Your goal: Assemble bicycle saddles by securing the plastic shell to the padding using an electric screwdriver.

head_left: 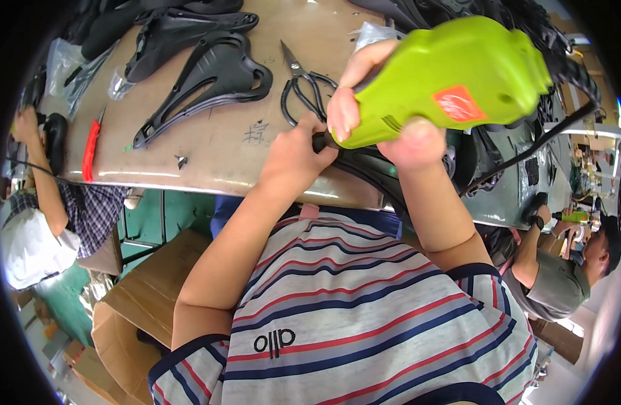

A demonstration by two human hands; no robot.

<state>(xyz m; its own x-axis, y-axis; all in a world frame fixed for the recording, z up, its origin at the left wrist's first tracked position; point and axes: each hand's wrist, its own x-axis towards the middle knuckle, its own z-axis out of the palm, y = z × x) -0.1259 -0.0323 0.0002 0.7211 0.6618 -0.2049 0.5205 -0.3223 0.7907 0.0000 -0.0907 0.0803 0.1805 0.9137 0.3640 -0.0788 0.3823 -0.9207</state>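
Note:
My right hand (381, 101) grips a lime-green electric drill (459, 74) with an orange label, held over the table's near edge; its black cord (567, 128) trails off to the right. My left hand (293, 155) is closed around a black part (318, 142) right at the drill's nose. The hand hides what that part is and the drill's tip. Under both hands lies a dark plastic piece (364, 169), mostly covered.
The beige worktable (216, 148) holds black saddle-shaped shells (216, 81), black scissors (300, 91) and a red knife (90, 150). More black parts pile at the far right. A person (40, 202) works at left, another person (560, 270) at right. Cardboard boxes (148, 290) stand below.

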